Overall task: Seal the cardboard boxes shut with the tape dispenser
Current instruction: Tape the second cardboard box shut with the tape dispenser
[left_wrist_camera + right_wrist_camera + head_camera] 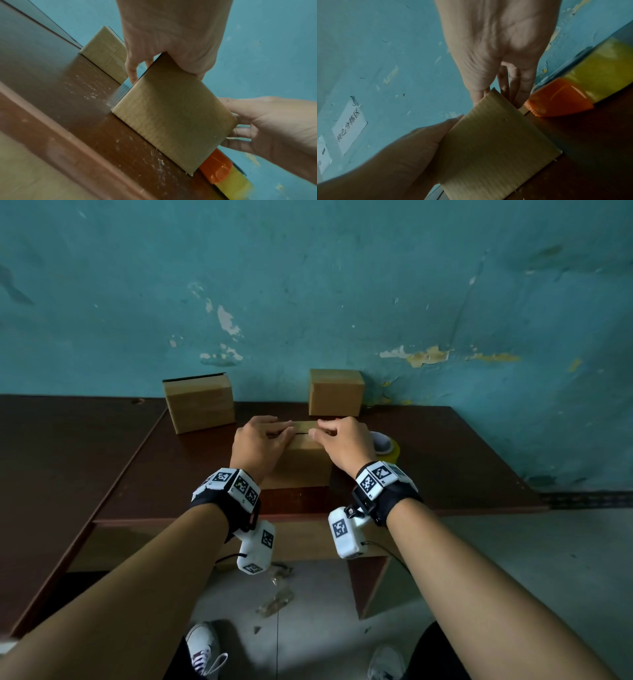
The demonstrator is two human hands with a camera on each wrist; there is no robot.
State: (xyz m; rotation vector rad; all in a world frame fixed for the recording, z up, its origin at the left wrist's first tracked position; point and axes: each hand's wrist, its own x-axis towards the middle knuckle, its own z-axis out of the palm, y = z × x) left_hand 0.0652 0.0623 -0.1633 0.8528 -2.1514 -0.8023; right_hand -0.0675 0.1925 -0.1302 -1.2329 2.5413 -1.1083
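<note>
Behind the dark brown table [445, 446] we record a teal wall [342, 285] with flaking paint; in the right wrist view a white paper label [349, 125] with handwritten characters is stuck to it. Below the table edge we note a grey floor [513, 559] with scraps of clear debris [277, 601], and white shoes at the bottom of the head view.

We count three cardboard boxes on the table. The nearest box [301, 460] stands close to the front edge, between both hands. Its top flaps are down, with a dark seam visible between the fingertips in the head view. We observe the left hand [260, 445] laid over the box's left top edge, fingers curled down onto the top; in the left wrist view the palm bears on the upper corner and one finger runs down the far side. We observe the right hand [342, 443] at the right top edge, fingers bent and bunched together on the flap, thumb on the near side. Whether either hand truly grips or merely presses, we cannot tell.

The tape dispenser [385, 448], orange-bodied with a yellowish roll, rests on the table just right of this box, beside the right hand and apart from it.

The left rear box [200, 404] and the right rear box [335, 392] stand near the wall, well apart from each other.
</note>
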